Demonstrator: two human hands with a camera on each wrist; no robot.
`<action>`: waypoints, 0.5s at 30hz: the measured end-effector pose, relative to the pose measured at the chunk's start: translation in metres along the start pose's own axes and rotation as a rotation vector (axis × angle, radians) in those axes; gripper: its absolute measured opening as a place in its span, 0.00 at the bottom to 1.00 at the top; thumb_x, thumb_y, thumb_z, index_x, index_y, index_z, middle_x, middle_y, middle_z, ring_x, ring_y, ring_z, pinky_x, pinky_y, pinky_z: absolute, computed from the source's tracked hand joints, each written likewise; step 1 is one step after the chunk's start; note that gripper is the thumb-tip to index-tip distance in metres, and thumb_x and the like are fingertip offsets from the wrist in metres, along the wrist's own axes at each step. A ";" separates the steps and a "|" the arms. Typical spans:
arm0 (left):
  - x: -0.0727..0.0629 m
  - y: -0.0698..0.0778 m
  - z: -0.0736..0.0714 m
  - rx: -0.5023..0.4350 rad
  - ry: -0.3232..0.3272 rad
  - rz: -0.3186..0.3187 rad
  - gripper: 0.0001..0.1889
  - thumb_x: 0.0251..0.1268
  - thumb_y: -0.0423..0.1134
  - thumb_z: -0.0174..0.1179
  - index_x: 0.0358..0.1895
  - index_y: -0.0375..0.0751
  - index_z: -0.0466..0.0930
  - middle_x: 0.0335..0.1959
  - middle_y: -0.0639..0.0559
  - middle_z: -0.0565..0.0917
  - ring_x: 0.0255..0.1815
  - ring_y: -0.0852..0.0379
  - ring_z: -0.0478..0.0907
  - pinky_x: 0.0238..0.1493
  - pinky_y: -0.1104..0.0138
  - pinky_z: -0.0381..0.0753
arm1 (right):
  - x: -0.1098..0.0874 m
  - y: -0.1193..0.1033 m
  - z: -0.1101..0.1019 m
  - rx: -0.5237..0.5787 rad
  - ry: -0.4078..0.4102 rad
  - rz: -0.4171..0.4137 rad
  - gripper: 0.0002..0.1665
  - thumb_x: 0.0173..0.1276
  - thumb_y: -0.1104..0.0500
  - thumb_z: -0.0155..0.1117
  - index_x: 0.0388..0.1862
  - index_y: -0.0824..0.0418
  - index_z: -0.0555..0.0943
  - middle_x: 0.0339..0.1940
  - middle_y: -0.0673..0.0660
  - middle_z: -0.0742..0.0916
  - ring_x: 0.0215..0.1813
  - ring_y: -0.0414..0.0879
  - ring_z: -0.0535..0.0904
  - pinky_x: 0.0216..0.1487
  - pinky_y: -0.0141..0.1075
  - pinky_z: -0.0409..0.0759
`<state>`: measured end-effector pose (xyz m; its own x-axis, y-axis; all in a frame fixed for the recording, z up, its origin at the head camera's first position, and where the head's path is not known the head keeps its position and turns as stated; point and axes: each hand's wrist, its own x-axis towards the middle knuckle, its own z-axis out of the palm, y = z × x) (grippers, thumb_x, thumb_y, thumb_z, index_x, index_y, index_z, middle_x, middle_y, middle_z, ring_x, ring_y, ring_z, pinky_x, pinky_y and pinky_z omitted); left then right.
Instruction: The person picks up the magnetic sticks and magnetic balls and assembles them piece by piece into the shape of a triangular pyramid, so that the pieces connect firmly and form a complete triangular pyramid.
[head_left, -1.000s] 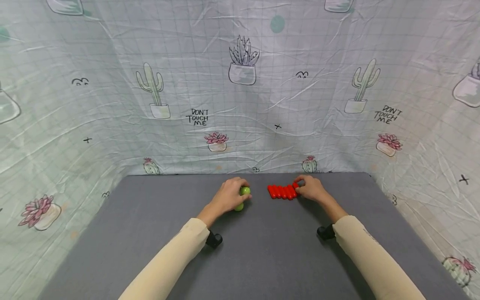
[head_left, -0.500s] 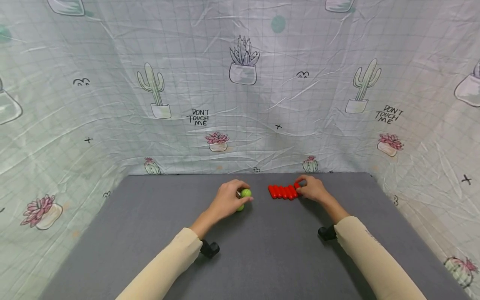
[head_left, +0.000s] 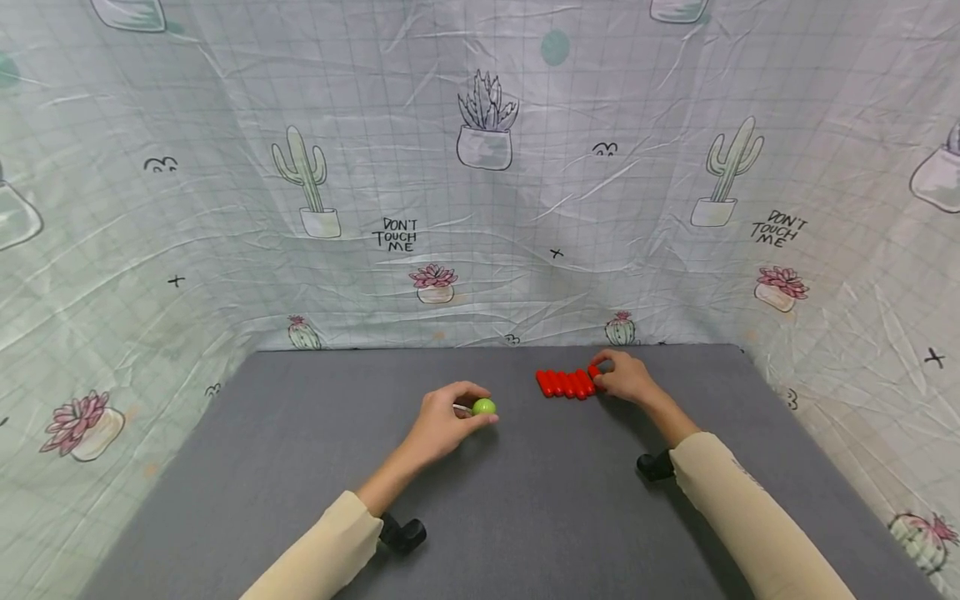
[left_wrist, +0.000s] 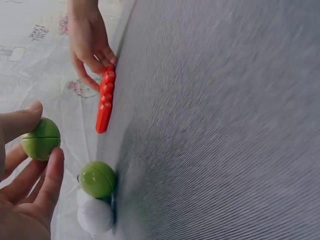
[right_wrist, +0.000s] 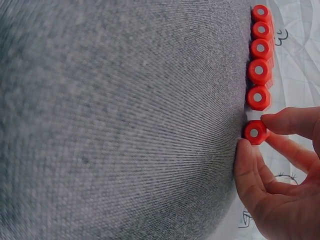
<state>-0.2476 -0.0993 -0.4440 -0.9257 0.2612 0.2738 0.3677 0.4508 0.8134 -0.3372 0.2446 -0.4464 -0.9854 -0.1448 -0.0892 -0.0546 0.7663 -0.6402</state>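
A: How many red pieces (right_wrist: 259,71) do you count?

B: Six, from the right wrist: five side by side in a row (head_left: 562,384), plus an end piece (right_wrist: 255,132) set just beyond it. The right hand (head_left: 626,379) pinches that one between thumb and fingers, leaving a narrow gap to its neighbour.

A: And the balls?

B: Two green and one white. The left hand (head_left: 446,423) grips a seamed green ball (left_wrist: 41,140) in its fingertips, lifted off the table (head_left: 525,517). A second green ball (left_wrist: 97,179) and the white ball (left_wrist: 95,216) sit on the table close together; a pale shape (left_wrist: 82,196) behind them is too hidden to name.

A: Does the head view agree?

B: Partly. It gives a single green ball, at the left fingertips, and a white sliver (head_left: 461,409) beside it. The pale spots on the red ends show clearly from the right wrist.

A: Are the hands together?

B: Well apart, with the row between them, nearer the right.
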 end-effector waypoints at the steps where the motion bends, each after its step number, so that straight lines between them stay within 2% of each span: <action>1: -0.003 0.000 0.000 -0.015 0.002 -0.010 0.17 0.56 0.40 0.78 0.49 0.44 0.88 0.43 0.51 0.90 0.42 0.59 0.86 0.42 0.73 0.84 | 0.000 0.000 0.000 0.004 0.000 0.001 0.24 0.70 0.65 0.61 0.64 0.69 0.78 0.43 0.67 0.90 0.31 0.45 0.84 0.34 0.36 0.83; 7: -0.021 -0.001 -0.001 -0.072 -0.008 -0.086 0.17 0.51 0.40 0.81 0.45 0.46 0.88 0.43 0.53 0.90 0.42 0.59 0.87 0.43 0.71 0.83 | -0.003 0.001 -0.001 0.020 0.003 0.005 0.24 0.69 0.65 0.61 0.64 0.69 0.77 0.48 0.69 0.89 0.33 0.46 0.85 0.36 0.37 0.85; 15: -0.042 -0.007 -0.002 -0.126 -0.066 -0.126 0.17 0.50 0.39 0.81 0.44 0.46 0.86 0.43 0.50 0.89 0.42 0.59 0.88 0.44 0.70 0.80 | -0.007 0.002 0.000 0.041 0.013 0.011 0.24 0.69 0.64 0.61 0.64 0.67 0.78 0.41 0.64 0.90 0.33 0.45 0.85 0.36 0.36 0.84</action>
<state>-0.2117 -0.1156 -0.4603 -0.9543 0.2665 0.1349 0.2313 0.3738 0.8982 -0.3309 0.2472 -0.4468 -0.9879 -0.1286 -0.0864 -0.0378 0.7412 -0.6702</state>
